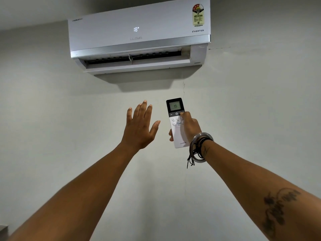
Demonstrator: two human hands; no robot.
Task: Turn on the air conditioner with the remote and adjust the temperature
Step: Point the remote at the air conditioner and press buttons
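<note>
A white air conditioner (139, 32) hangs high on the wall, its front display reading 18 and its bottom flap open. Below it, my right hand (189, 126) grips a white remote (177, 134) held upright and aimed at the unit. The remote's small screen shows 19, and my thumb rests on a button at the right end of the dark strip under the screen. My left hand (140, 126) is raised beside the remote, palm toward the wall, fingers spread, holding nothing.
A plain pale wall (52, 110) fills the view, with a thin crack running down below the unit's right end. Metal bangles and black cords (199, 146) circle my right wrist.
</note>
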